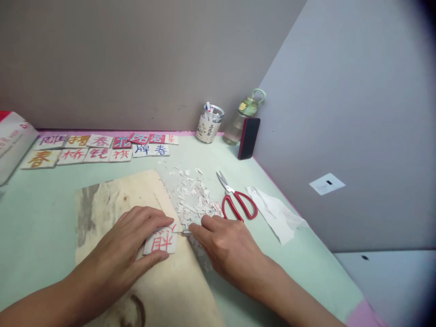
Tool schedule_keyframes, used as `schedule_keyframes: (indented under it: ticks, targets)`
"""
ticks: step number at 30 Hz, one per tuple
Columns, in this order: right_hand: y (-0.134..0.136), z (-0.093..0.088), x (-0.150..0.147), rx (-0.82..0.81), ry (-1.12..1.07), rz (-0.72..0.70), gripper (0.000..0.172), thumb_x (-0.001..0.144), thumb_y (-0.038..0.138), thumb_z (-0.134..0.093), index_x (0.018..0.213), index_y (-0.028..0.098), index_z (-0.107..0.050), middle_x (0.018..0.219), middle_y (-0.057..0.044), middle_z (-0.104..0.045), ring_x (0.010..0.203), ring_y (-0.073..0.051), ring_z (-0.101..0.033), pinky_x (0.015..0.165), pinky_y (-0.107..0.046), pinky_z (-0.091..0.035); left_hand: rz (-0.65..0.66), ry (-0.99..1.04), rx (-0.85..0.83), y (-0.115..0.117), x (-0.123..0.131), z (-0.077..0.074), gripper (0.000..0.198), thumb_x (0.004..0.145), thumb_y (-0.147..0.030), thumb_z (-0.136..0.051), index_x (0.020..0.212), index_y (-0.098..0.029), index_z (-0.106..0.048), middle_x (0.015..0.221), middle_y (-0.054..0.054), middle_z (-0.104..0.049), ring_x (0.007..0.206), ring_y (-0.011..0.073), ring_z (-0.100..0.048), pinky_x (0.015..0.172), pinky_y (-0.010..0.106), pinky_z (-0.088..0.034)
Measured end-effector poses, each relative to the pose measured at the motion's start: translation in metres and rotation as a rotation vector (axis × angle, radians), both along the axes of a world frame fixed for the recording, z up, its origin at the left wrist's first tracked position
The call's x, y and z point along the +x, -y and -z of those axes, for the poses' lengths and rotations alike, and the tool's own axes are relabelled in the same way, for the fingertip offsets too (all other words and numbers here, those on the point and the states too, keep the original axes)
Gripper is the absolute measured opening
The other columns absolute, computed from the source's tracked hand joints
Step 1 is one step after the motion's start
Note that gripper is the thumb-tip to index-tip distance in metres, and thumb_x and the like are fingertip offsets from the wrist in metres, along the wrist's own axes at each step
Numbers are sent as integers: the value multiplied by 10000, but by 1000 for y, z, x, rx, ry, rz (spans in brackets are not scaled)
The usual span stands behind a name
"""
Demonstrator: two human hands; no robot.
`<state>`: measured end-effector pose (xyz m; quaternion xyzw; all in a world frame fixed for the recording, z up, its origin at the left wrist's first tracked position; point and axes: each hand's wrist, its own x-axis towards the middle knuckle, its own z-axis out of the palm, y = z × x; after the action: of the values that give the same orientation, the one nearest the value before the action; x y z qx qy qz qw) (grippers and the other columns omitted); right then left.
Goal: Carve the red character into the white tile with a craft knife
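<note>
A white square tile [162,242] with a red drawn character lies on a wooden board [136,190]. My left hand [132,245] grips it between thumb and fingers, pressing it down from the left. In my right hand [221,247] is a slim metal carving knife [186,233], mostly hidden by the closed fingers. Its thin tip reaches the upper right part of the tile. White shavings [195,200] are heaped beyond the board's right edge, some of them under my right hand.
Red-handled scissors [235,197] and a crumpled white tissue [277,215] lie to the right. At the back stand a tin [208,127] holding paper scraps, a green-lidded bottle [235,127] and an upright phone [250,138]. Character tiles [73,156] line the back left, near a white bag [13,145].
</note>
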<state>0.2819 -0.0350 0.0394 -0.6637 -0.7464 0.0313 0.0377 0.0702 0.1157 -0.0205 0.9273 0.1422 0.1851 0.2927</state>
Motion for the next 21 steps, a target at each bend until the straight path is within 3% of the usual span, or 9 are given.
schedule_keyframes:
  ticks: [8, 15, 21]
  targets:
    - [-6, -9, 4, -90, -62, -8, 179, 890, 24, -578, 874, 188, -648, 754, 9, -612, 537, -116, -332, 515, -317, -159, 3, -9, 5, -1, 0, 1, 366, 996, -436, -644, 1338, -346, -549, 1262, 17, -650, 1185, 255, -583, 984, 367, -503]
    - [0, 7, 11, 116, 25, -162, 208, 1014, 74, -489, 1059, 159, -673, 737, -17, -609, 599, -168, -463, 498, -352, -218, 25, -14, 50, -6, 0, 1, 385, 976, -444, -667, 1337, -342, -576, 1246, 23, -683, 1151, 252, -628, 963, 356, -531]
    - [-1, 3, 16, 151, 50, -237, 246, 1070, 103, -437, 1088, 148, -679, 752, -19, -626, 637, -173, -512, 556, -345, -341, 30, -22, 55, -8, 0, 2, 406, 965, -451, -682, 1343, -351, -572, 1239, 8, -688, 1143, 241, -639, 953, 335, -537]
